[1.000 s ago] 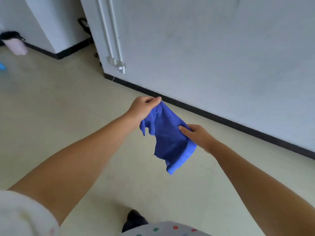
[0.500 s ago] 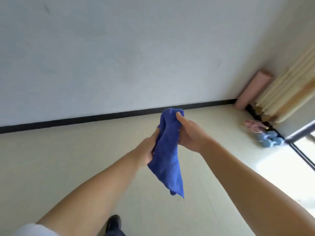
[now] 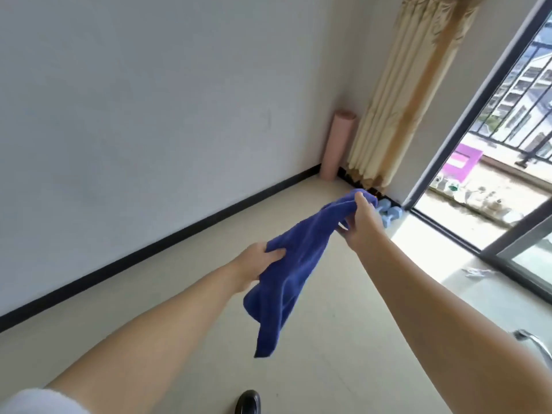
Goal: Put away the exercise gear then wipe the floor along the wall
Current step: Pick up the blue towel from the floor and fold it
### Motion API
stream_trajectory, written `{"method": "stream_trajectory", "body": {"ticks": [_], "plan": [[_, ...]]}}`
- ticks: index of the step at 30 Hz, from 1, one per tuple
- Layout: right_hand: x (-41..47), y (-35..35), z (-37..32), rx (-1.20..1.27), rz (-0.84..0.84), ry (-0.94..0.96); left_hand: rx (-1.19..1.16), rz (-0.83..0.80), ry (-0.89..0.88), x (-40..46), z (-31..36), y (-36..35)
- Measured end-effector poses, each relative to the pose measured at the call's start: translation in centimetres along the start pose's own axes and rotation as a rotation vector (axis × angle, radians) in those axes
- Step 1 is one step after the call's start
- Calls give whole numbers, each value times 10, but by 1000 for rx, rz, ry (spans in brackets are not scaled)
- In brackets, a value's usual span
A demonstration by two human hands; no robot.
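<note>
Both hands, the left hand point(image 3: 258, 262) and right hand point(image 3: 363, 222), gripped the blue cloth point(image 3: 294, 270) above the floor point(image 3: 328, 339) near the wall point(image 3: 149, 115).

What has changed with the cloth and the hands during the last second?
The hands moved apart, so the blue cloth is now stretched between them: the right hand grips its far end, the left hand its middle. Both hands kept hold throughout, and the cloth stays off the floor.

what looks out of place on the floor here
A small white clip-like object lies loose on the pale tiled floor by the sliding door track. Light blue dumbbells sit near the curtain, partly hidden behind the right hand. No spill or damage shows.
</note>
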State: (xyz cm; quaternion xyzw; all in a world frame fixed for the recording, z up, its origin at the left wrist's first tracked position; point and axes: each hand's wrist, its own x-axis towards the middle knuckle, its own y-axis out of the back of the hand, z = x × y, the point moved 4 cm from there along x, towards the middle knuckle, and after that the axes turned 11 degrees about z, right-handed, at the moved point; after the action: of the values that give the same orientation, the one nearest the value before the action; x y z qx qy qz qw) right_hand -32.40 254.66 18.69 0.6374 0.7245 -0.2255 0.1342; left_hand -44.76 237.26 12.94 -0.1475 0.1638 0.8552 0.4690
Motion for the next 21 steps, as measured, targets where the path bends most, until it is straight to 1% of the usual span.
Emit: {"method": "stream_trajectory", "body": {"ticks": [2,3,5,6,8,10,12,14,16,18,19,21], "plan": [[36,18,-18,-299,50,76,139,32,-112,36,42,-6],[49,26,-27,-417,77,106,217,17,-165,55,64,-13],[74,41,-46,-574,101,208,347,-55,-249,92,108,-38],[82,45,-54,-613,75,265,409,-118,-279,108,129,-55],[92,40,-71,-641,-65,328,564,-270,-325,132,168,-92],[107,32,-89,-685,-184,353,730,-405,-380,158,201,-125],[130,23,-107,-658,-313,341,845,-484,-432,190,229,-151],[161,17,-127,-597,-409,282,864,-479,-464,223,258,-165],[194,11,-152,-551,-438,281,820,-414,-473,254,289,-169],[227,6,-185,-637,-408,374,709,-345,-427,283,314,-170],[240,3,-203,-716,-380,448,662,-324,-400,295,322,-171],[270,-8,-246,-803,-381,583,564,-309,-371,319,341,-174]]}}
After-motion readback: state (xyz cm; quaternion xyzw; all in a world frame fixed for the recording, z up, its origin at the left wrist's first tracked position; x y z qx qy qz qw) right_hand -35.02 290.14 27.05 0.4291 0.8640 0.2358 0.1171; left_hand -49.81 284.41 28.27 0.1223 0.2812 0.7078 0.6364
